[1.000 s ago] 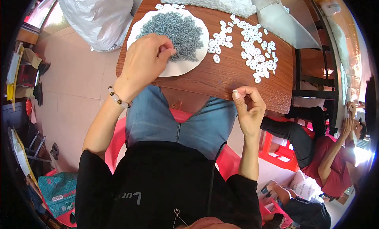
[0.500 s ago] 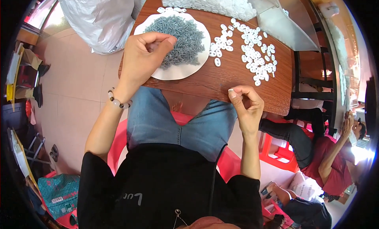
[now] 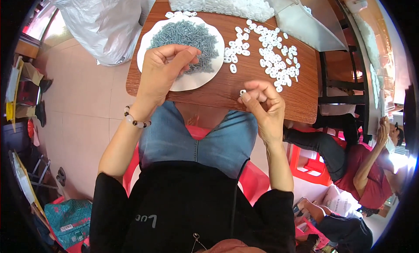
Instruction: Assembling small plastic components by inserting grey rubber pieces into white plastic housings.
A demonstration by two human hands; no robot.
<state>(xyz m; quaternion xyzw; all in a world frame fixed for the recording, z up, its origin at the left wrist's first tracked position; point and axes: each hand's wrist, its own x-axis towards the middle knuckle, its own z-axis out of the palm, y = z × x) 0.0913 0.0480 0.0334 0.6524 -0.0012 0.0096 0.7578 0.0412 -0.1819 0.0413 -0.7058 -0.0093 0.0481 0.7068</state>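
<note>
Head view: the person's left hand (image 3: 160, 74) hangs above the near part of a white scalloped plate (image 3: 205, 79), over the left half of a brown wood-grain table (image 3: 218, 93). Its thumb and index finger are brought narrowly together, their tips in front of a heap of small grey screws (image 3: 183, 31); I cannot tell whether a screw sits between them. The screws lie piled in the plate's middle, leaving the pale rim bare around them. A beaded bracelet (image 3: 137, 122) circles the left wrist.

Near the table's front edge, to the right of the plate, the right hand (image 3: 268, 111) holds one small white piece (image 3: 242, 92) at the tips of its thumb and index finger, its remaining fingers loosely curled and slightly blurred. The piece is up off the tabletop.

Beyond this hand, loose white two-hole oval pieces (image 3: 274, 63) lie scattered on the right half of the table, and a smaller group (image 3: 236, 47) lies between them and the plate, just beside its rim. At the far edge stands a big mass of similar white pieces (image 3: 218, 2), next to a translucent sheet-like panel (image 3: 301, 28) at far right.

A large whitish plastic bag (image 3: 98, 26) is left of the table. To the right, a person in a dark red shirt (image 3: 369, 178) sits near a red plastic stool (image 3: 310, 165).
</note>
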